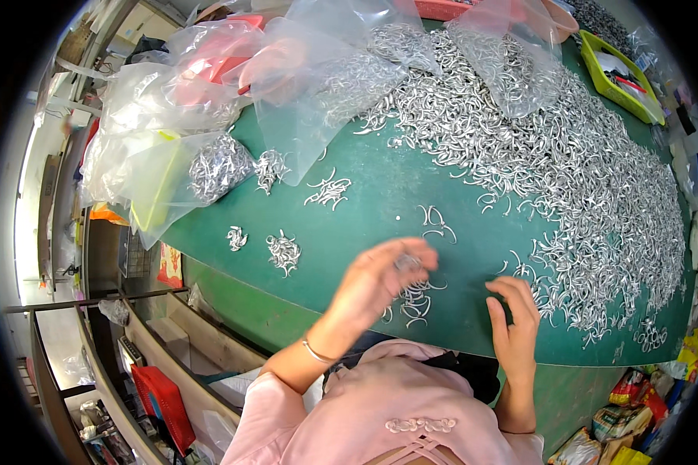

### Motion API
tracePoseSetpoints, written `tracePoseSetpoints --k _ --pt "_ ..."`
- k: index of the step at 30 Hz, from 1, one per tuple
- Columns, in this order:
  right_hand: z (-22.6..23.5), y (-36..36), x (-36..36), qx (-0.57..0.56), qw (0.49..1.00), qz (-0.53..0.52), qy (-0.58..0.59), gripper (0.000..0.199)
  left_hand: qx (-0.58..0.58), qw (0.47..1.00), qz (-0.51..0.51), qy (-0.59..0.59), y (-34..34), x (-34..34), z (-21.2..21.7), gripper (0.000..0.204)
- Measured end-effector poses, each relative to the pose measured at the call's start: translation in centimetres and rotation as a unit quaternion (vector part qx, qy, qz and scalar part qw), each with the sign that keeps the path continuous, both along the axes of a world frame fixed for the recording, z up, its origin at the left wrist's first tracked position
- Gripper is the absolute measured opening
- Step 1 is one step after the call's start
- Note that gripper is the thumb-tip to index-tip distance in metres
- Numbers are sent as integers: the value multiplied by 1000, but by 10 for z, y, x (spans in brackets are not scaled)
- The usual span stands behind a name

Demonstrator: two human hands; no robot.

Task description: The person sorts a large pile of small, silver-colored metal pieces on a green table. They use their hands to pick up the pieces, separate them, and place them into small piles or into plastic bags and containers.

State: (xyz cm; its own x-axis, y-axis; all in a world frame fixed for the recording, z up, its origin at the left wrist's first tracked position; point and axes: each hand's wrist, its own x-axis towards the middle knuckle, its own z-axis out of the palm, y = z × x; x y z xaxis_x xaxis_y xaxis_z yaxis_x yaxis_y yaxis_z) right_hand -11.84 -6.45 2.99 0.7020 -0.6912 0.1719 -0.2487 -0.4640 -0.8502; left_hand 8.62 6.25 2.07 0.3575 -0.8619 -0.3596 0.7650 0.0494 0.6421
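Green tabletop (349, 229), curved silver pieces (597, 194), long axes mixed; left hand (376, 275), grip unclear; right hand (517, 318), thumb apart

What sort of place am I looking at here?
Probably a small workshop or packing room: a large heap of curved silvery pieces covers much of a green tabletop, with smaller piles apart from it, and clear plastic bags hold similar pieces.
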Motion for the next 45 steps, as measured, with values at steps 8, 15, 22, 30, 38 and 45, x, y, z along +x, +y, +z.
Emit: tracePoseSetpoints --k 8,15,22,30,38,45 --pt "4 0 43 -41 992 115 33 31 79 952 232 -184 13 98 6 40" --pt "-1 4 38 5 993 108 39 23 107 934 224 -258 14 116 -1 43" --pt "3 -8 46 -22 990 132 46 22 80 942 211 -249 16 113 -8 44" --pt "4 -12 69 -36 989 139 40 24 203 790 103 -569 26 130 -25 35" --pt "-12 -15 73 -47 994 98 -23 18 215 686 50 -694 9 133 -25 36" --pt "-17 -18 72 -39 995 88 -34 18 218 695 162 -666 25 111 -11 34"
